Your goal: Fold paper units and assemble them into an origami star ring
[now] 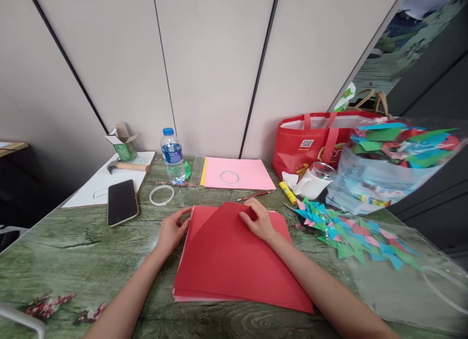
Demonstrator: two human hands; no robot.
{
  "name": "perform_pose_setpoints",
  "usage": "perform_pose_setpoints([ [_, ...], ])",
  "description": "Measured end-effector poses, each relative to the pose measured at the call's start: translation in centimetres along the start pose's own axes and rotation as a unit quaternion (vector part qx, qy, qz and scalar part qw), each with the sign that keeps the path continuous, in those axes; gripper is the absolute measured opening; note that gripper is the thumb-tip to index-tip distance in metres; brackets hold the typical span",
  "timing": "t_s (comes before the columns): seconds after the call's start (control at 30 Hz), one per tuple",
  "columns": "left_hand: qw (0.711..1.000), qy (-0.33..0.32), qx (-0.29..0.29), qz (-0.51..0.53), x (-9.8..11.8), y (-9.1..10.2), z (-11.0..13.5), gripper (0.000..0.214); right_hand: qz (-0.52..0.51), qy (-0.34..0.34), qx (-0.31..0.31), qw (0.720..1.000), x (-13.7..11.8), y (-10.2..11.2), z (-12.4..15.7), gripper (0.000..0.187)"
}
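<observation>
A stack of coloured paper [283,223] lies on the table in front of me, red on top with pink edges showing below. My right hand [259,219] pinches the far edge of the top red sheet [234,261], which is lifted and turned askew over the stack. At the stack's far left corner is my left hand [174,232], its fingers curled against the paper edge. Just beyond the stack lies a red pencil [253,196]. Farther back are pink sheets [252,171] with a ring [229,177] on them.
To the left are a phone [122,202], a hammer [127,166], a small box [123,145], a white ring [161,196] and a water bottle [173,159]. At right stand a red bag [292,144], a white mug [312,182], a glue stick [287,193] and folded paper pieces [351,234].
</observation>
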State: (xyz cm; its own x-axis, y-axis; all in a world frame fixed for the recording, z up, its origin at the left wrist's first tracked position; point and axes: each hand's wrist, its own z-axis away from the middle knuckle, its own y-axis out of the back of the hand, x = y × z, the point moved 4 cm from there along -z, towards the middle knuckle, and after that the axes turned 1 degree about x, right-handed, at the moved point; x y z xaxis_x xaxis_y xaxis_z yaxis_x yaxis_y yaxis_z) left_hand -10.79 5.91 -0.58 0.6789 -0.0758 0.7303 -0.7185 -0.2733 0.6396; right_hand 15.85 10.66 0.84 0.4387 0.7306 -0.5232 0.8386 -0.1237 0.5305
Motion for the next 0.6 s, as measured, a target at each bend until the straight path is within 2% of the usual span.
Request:
perform_pose_setpoints([
  [0.2,1.0,-0.019,0.007,-0.004,0.5,-0.1,0.1,0.036,-0.023,-0.029,-0.014,0.999,0.9,-0.1,-0.1,0.019],
  [0.37,0.998,-0.048,-0.004,-0.047,0.5,-0.3,0.2,0.036,-0.057,-0.03,-0.033,0.997,1.0,-0.3,-0.4,0.025],
  [0.5,0.996,-0.058,0.002,-0.067,0.5,-0.2,0.3,0.035,-0.016,-0.066,-0.085,0.994,1.2,-1.1,-0.4,0.025],
  [0.6,0.996,-0.059,0.014,-0.065,0.6,-0.1,0.3,0.034,0.029,-0.068,-0.108,0.991,1.3,-1.6,-0.2,0.03],
])
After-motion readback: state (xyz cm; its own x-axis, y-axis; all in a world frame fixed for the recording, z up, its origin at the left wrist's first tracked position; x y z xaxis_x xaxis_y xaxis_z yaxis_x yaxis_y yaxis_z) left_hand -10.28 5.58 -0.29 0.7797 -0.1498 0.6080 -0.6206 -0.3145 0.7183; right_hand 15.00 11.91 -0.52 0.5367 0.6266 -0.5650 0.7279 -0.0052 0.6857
